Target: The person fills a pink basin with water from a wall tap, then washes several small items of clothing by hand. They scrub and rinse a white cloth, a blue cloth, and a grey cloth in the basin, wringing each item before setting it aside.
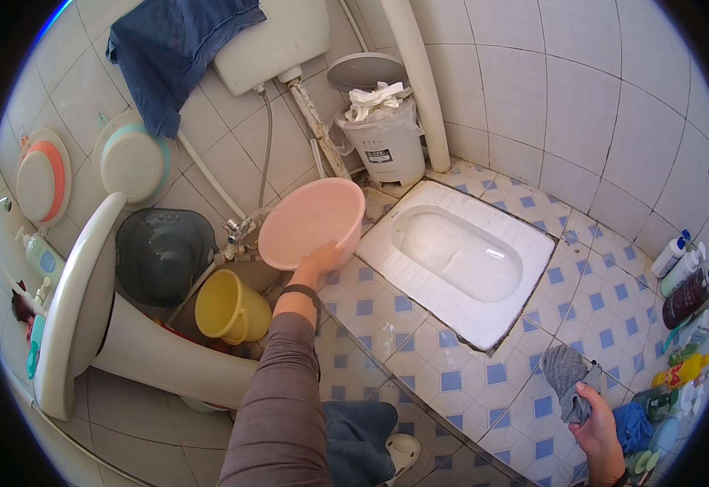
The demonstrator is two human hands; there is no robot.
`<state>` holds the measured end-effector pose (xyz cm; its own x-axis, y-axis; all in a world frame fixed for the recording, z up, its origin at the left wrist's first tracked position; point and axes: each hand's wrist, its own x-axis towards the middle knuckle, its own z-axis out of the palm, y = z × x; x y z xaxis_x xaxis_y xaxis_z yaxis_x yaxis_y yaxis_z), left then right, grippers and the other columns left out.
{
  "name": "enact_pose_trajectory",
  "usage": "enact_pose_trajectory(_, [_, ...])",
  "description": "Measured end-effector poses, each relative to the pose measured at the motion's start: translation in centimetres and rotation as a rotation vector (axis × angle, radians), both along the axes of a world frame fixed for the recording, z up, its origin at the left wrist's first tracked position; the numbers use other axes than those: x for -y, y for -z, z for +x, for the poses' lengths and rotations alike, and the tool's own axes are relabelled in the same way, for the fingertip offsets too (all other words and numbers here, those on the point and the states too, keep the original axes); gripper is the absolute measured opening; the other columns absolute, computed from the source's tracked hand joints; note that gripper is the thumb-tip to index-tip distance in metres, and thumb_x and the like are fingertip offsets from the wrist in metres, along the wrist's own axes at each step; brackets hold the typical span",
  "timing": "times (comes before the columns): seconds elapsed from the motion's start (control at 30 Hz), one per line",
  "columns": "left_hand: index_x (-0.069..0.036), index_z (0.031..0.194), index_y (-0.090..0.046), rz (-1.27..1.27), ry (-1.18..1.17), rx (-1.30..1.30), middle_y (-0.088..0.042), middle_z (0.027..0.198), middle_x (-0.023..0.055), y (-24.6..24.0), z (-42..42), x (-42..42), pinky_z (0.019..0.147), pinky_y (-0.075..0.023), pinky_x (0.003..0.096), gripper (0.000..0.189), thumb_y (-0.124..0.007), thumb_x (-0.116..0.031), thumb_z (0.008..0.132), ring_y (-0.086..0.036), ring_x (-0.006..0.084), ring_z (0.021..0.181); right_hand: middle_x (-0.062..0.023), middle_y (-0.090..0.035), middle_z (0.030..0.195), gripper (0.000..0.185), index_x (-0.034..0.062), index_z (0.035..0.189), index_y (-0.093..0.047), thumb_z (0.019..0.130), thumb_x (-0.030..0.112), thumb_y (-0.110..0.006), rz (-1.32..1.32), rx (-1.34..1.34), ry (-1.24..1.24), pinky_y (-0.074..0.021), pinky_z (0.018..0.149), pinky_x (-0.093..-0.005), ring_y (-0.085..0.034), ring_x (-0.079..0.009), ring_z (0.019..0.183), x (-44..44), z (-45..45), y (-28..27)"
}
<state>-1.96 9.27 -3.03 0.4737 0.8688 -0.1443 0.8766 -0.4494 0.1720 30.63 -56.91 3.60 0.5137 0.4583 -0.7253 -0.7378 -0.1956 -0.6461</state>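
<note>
My left hand [324, 257] grips the near rim of a pink plastic basin [312, 219], which is tilted beside the wall tap; its fingers are partly hidden inside the basin. At the lower right, my right hand [595, 420] holds a bunched grey cloth [567, 377] over the tiled floor. Between the hands lies a white ceramic squat toilet [488, 262] set into the floor. A yellow plastic bucket [223, 304] stands left of my left forearm, below a dark grey basin [163, 259].
A white pedestal washbasin [81, 304] rises at left. A lidded waste bin [388, 146], full of paper, stands in the back corner by a pipe [418, 79]. Several bottles [686, 292] line the right wall. A raised floor edge [403, 383] runs past my feet.
</note>
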Motion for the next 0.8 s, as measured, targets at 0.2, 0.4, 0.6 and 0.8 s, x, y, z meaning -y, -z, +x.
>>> enact_pose_trajectory(0.2, [-0.001,0.135,-0.055,0.007,-0.006,-0.015,-0.064,0.127,0.0301,-0.2,0.2,0.3,0.106,-0.0432,0.0498,0.06,-0.037,-0.051,0.106,-0.06,0.0461,0.121,0.0042,-0.072,0.086,0.025,0.0188,0.107,-0.066,0.088,0.031,-0.075,-0.019,-0.008,0.008,-0.0382,0.046,-0.0251,-0.066,-0.0097,0.065,-0.1,-0.1,-0.2])
enact_pose_trajectory(0.4, [0.0,0.132,-0.055,0.024,0.025,0.006,-0.064,0.125,0.0311,0.7,-0.2,-0.7,0.105,-0.044,0.0498,0.06,-0.037,-0.051,0.106,-0.06,0.0464,0.12,0.0048,-0.072,0.085,0.025,0.0195,0.107,-0.066,0.087,0.031,-0.076,-0.035,-0.006,0.011,-0.0366,0.047,-0.0256,-0.065,-0.0097,0.065,-0.1,-0.2,-0.3])
enact_pose_trajectory(0.6, [0.0,0.13,-0.056,0.021,0.027,0.017,-0.065,0.125,0.0308,1.0,-0.3,-0.9,0.104,-0.0443,0.0499,0.06,-0.037,-0.051,0.106,-0.06,0.0465,0.119,0.005,-0.071,0.087,0.026,0.0196,0.107,-0.066,0.086,0.03,-0.077,-0.007,-0.011,0.0,-0.0383,0.05,-0.0264,-0.066,-0.0106,0.069,-0.1,-0.2,-0.3])
enact_pose_trajectory(0.8, [-0.001,0.13,-0.057,0.016,0.02,0.022,-0.065,0.124,0.0304,1.2,-0.3,-1.1,0.104,-0.0445,0.0499,0.059,-0.038,-0.051,0.106,-0.061,0.0464,0.119,0.0042,-0.071,0.094,0.028,0.0182,0.11,-0.066,0.086,0.027,-0.078,-0.011,-0.021,0.0,-0.0438,0.056,-0.0274,-0.067,-0.0109,0.076,0.0,-0.2,-0.6])
